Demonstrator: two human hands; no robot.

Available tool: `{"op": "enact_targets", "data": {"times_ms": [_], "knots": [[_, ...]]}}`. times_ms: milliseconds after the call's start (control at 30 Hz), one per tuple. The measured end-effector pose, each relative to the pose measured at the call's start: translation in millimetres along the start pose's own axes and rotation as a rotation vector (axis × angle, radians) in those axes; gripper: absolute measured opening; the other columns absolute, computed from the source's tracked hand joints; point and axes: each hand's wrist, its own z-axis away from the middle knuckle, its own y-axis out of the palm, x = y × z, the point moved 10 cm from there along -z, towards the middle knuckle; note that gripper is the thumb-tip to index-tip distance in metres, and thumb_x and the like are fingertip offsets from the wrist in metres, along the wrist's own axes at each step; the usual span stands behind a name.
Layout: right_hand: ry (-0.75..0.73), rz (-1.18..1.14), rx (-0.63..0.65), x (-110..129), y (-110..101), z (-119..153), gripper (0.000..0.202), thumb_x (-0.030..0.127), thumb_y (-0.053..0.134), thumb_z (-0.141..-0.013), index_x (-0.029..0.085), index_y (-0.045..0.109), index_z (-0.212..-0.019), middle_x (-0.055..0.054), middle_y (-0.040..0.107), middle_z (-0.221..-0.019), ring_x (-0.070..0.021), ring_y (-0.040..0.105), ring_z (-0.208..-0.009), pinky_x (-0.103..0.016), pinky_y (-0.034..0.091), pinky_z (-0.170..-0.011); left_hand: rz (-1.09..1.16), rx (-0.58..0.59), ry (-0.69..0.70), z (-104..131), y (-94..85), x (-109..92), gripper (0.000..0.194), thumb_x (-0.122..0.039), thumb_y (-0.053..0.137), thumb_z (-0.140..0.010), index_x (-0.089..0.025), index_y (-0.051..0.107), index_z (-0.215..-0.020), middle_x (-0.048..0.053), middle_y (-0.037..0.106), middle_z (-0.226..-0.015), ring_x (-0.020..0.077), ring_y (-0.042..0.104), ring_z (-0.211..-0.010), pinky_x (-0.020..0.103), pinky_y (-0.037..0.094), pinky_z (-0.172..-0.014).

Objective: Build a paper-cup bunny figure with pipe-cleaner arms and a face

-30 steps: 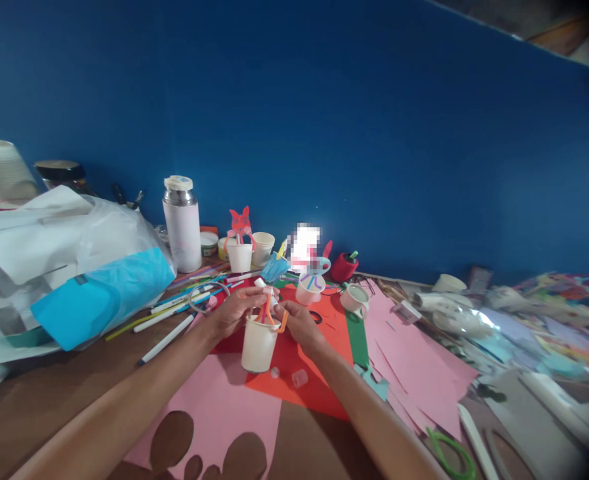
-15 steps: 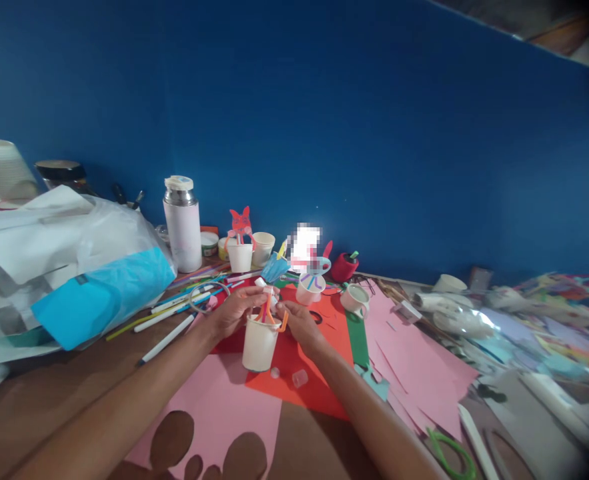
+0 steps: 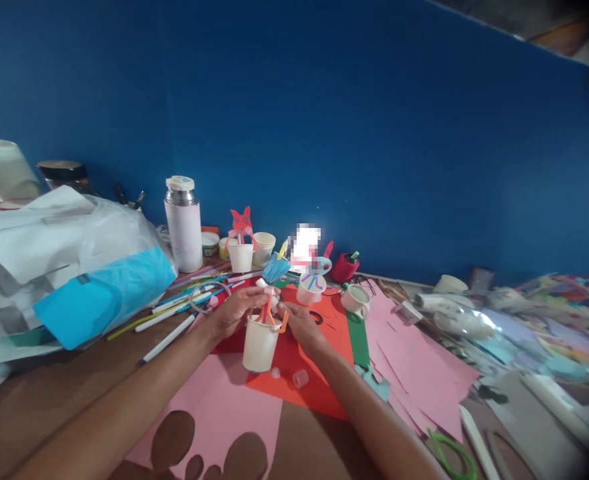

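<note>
A white paper cup [image 3: 259,347] stands upright on red and orange paper, with orange and pink strips [image 3: 268,312] rising out of it. Behind its rim my left hand [image 3: 237,308] has its fingers closed on a small white piece [image 3: 264,287], whose exact shape is hard to make out. My right hand [image 3: 299,321] is at the cup's right side, fingers closed near a bent orange strip [image 3: 285,321]; what they pinch is too small to tell. A small clear pink cap [image 3: 301,379] lies in front of the cup.
Pink paper with cut-out holes [image 3: 224,393] lies in front. Behind stand a flask [image 3: 183,230], a cup with a red figure [image 3: 241,257] and a mug [image 3: 355,300]. Pens [image 3: 167,339] and a plastic bag [image 3: 89,267] are at left, pink sheets [image 3: 409,353] at right.
</note>
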Motion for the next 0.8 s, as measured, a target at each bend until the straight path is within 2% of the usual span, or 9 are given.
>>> {"op": "enact_targets", "data": {"times_ms": [300,500,700,800], "knots": [[-0.030,-0.002,-0.047,-4.7,-7.3,-4.2,0.034,0.047,0.065,-0.062,0.016,0.054,-0.065,0.003,0.049,-0.057,-0.0082,0.038,-0.052,-0.021,0.028,-0.050,-0.036,-0.038,-0.005,-0.9,-5.8,1.4,0.035,-0.019,0.061,-0.072,-0.011,0.059,-0.105,0.012,0.065,-0.090,0.0182,0.062,-0.075,0.029,0.048,-0.069],[-0.045,-0.032,-0.093,-4.9,-8.8,-3.7,0.034,0.048,0.064,-0.062,0.016,0.053,-0.063,0.003,0.050,-0.057,-0.0091,0.040,-0.052,-0.022,0.030,-0.050,0.001,-0.017,-0.024,-0.2,-1.5,3.4,0.038,-0.018,0.060,-0.073,-0.014,0.057,-0.110,0.011,0.065,-0.091,0.0174,0.062,-0.075,0.027,0.047,-0.067],[-0.055,-0.060,-0.086,-2.6,-4.1,-1.4,0.035,0.051,0.060,-0.066,0.016,0.057,-0.070,0.001,0.053,-0.061,-0.0102,0.045,-0.054,-0.023,0.033,-0.054,-0.014,-0.013,-0.029,-0.7,-2.3,5.4,0.032,-0.017,0.060,-0.073,-0.013,0.060,-0.105,0.010,0.067,-0.082,0.0158,0.062,-0.070,0.026,0.046,-0.067],[-0.079,0.019,-0.077,1.5,-4.8,-1.2,0.037,0.053,0.056,-0.070,0.016,0.057,-0.068,0.002,0.050,-0.056,-0.0089,0.041,-0.051,-0.022,0.030,-0.050,-0.029,0.023,-0.022,-0.9,-2.7,2.1,0.029,-0.017,0.058,-0.074,-0.012,0.061,-0.102,0.010,0.067,-0.082,0.0160,0.062,-0.068,0.026,0.046,-0.066]]}}
